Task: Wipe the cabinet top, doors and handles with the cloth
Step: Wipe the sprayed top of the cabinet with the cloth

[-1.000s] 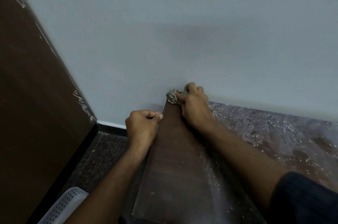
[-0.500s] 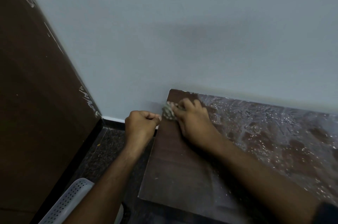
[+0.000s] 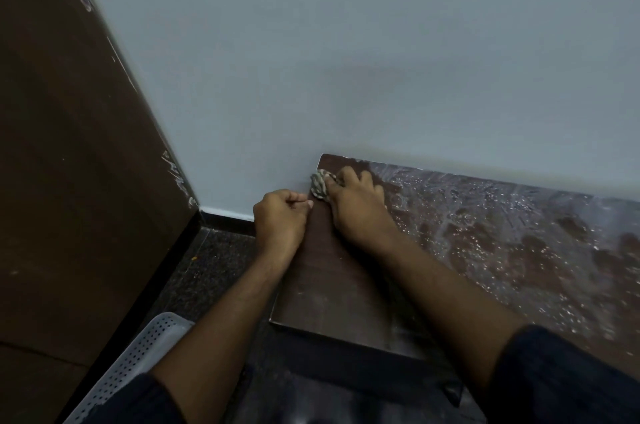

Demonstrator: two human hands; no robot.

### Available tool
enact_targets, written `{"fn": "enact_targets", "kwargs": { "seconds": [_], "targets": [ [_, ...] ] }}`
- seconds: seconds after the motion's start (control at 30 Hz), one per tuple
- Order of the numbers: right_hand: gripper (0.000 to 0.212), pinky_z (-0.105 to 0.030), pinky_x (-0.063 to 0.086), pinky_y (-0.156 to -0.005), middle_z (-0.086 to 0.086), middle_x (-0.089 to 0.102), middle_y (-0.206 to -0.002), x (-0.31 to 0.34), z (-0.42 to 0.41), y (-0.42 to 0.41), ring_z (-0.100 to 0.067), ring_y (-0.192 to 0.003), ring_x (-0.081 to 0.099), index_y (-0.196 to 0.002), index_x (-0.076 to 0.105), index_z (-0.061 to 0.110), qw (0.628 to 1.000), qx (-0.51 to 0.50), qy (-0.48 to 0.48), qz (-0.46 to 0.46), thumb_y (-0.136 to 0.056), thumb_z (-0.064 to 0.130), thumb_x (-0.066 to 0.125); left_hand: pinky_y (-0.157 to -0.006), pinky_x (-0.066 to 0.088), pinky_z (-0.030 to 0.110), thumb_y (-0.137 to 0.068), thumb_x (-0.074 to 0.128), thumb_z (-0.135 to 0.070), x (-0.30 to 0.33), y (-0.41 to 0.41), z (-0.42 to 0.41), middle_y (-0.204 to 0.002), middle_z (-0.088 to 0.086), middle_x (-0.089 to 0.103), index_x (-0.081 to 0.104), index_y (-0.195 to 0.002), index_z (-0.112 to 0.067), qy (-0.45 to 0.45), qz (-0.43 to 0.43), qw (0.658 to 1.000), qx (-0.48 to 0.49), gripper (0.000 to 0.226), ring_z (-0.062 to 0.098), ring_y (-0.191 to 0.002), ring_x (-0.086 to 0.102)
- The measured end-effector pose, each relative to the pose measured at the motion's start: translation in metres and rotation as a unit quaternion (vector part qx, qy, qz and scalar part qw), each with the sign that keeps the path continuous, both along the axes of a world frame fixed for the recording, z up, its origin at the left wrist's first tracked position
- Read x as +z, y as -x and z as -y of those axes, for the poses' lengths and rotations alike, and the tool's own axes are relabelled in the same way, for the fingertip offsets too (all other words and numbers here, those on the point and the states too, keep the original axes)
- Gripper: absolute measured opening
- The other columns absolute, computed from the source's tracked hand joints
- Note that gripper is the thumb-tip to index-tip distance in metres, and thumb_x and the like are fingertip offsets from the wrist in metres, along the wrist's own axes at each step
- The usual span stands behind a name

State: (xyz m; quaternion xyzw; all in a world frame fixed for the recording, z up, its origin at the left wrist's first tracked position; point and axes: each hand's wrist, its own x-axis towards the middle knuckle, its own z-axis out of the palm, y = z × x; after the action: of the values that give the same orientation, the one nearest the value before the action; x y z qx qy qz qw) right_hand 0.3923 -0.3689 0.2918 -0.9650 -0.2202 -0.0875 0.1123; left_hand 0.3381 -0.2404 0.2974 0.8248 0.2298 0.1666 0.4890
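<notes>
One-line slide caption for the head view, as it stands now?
Right hand presses a cloth at the cabinet top's far left corner, left hand fisted beside the edge.

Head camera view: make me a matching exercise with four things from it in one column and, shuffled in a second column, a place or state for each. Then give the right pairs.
Things:
1. cloth
2. left hand
3. cabinet top
4. perforated basket

Places or states:
A. on the floor at bottom left, white
B. bunched under the right hand, near the top's far left corner
C. a fist holding nothing, at the top's left edge
D. dark brown, with pale speckled streaks over its right part

Right pairs: 1-B, 2-C, 3-D, 4-A
</notes>
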Motion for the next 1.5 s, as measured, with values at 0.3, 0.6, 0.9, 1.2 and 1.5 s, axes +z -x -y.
{"fn": "enact_targets", "kwargs": {
  "seconds": [0.3, 0.6, 0.9, 1.2, 1.5],
  "targets": [
    [0.043, -0.046, 0.034, -0.091, -0.005, 0.041, -0.133, 0.001, 0.035, 0.081, -0.030, -0.112, 0.037, -0.147, 0.042, 0.021, 0.999, 0.032, -0.018, 0.020, -0.105, 0.029, 0.037, -0.080, 0.051, 0.023, -0.089, 0.068, -0.012, -0.009, 0.006, 0.011, -0.091, 0.005, 0.075, 0.077, -0.092, -0.008, -0.056, 0.034, 0.998, 0.007, 0.010, 0.018, -0.087, 0.068],
    [0.039, -0.045, 0.039, -0.088, -0.006, 0.044, -0.135, 0.003, 0.028, 0.068, -0.031, -0.111, 0.040, -0.141, 0.051, 0.026, 0.999, 0.044, -0.015, -0.014, -0.104, 0.030, 0.040, -0.084, 0.053, 0.024, -0.086, 0.072, -0.014, -0.004, 0.015, 0.006, -0.092, 0.004, 0.076, 0.078, -0.096, -0.008, 0.019, 0.015, 0.999, 0.033, 0.013, 0.014, -0.085, 0.070],
    [0.041, -0.045, 0.039, -0.090, -0.005, 0.044, -0.132, 0.007, 0.044, 0.071, -0.030, -0.112, 0.039, -0.144, 0.047, 0.028, 1.000, 0.021, -0.006, -0.019, -0.105, 0.032, 0.039, -0.069, 0.039, -0.002, -0.083, 0.075, -0.014, 0.005, 0.051, 0.010, -0.088, -0.003, 0.071, 0.078, -0.094, -0.013, -0.118, 0.094, 0.986, -0.069, 0.012, -0.003, -0.071, 0.057],
    [0.044, -0.034, 0.028, -0.070, -0.001, 0.050, -0.124, -0.006, 0.069, 0.160, -0.026, -0.097, 0.044, -0.140, 0.051, 0.030, 0.993, 0.120, 0.003, -0.006, -0.098, 0.033, 0.039, -0.071, 0.041, -0.002, -0.083, 0.075, -0.012, 0.011, 0.063, 0.011, -0.090, -0.005, 0.072, 0.078, -0.093, -0.013, -0.122, 0.088, 0.983, -0.106, 0.010, -0.009, -0.076, 0.059],
    [0.041, -0.043, 0.039, -0.087, -0.003, 0.046, -0.133, 0.003, 0.067, 0.125, -0.029, -0.110, 0.042, -0.144, 0.047, 0.024, 0.999, 0.044, -0.018, -0.005, -0.103, 0.029, 0.042, -0.070, 0.043, 0.001, -0.082, 0.076, -0.013, 0.007, 0.072, 0.027, -0.089, -0.005, 0.073, 0.078, -0.090, -0.013, -0.131, 0.070, 0.980, -0.131, 0.008, -0.001, -0.078, 0.062]
  ]
}}
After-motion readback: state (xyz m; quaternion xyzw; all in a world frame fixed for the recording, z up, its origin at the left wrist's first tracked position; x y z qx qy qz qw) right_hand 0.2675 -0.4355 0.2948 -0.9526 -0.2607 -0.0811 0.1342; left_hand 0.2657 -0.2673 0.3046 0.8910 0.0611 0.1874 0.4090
